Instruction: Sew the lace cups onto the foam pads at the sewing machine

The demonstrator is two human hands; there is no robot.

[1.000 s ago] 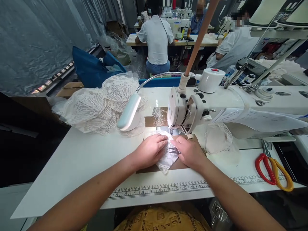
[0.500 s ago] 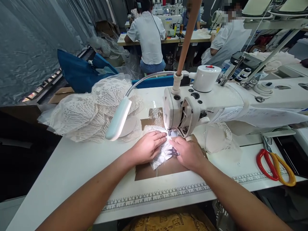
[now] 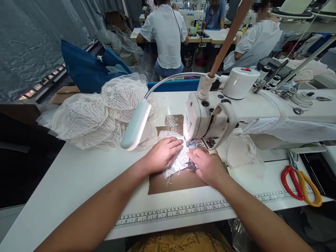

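Note:
A white lace piece [image 3: 175, 167] lies under the sewing machine's needle area, its near edge trailing loose threads. My left hand [image 3: 164, 154] rests flat on the lace's left side, fingers stretched toward the presser foot [image 3: 189, 142]. On the right, my right hand [image 3: 207, 164] is closed, its index finger reaching to the lace beside the foot. Small dark pointed blades, which look like thread snips [image 3: 193, 165], stick out from under its fingers; their handles are hidden in the palm. The sewing machine head [image 3: 195, 117] stands just beyond both hands.
A lamp [image 3: 135, 126] on a bendy neck hangs left of the needle. Lace pieces [image 3: 81, 115] are heaped at the left, and another lace cup [image 3: 240, 150] lies at the right. Scissors [image 3: 301, 182] rest near the front edge, by a printed ruler [image 3: 178, 211]. Co-workers [image 3: 166, 35] sit beyond.
The camera view has shifted slightly, so the machine appears farther right. The lace has moved a little toward the needle, with both hands staying on it.

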